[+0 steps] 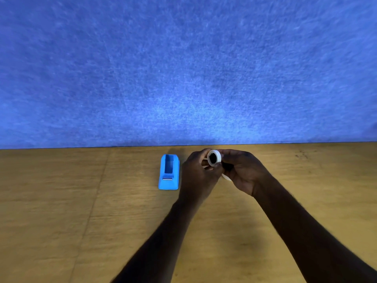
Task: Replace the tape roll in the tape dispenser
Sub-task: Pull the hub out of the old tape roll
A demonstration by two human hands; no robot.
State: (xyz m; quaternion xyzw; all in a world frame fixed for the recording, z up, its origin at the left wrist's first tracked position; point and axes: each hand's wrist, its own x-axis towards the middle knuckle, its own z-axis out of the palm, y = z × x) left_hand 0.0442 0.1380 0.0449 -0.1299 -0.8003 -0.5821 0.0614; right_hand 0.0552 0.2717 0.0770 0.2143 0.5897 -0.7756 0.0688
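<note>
A blue tape dispenser (169,172) lies on the wooden table, its roll bay open and holding nothing, cutter end toward me. To its right, both hands hold a white tape roll (216,155) with a dark centre above the table. My left hand (196,174) grips the roll from the left and below. My right hand (243,172) grips it from the right. A second white piece (226,177) shows beneath my right hand's fingers; I cannot tell what it is.
The wooden table (81,211) runs up to a blue felt wall (183,68) just behind the hands and dispenser. A seam crosses the tabletop on the left.
</note>
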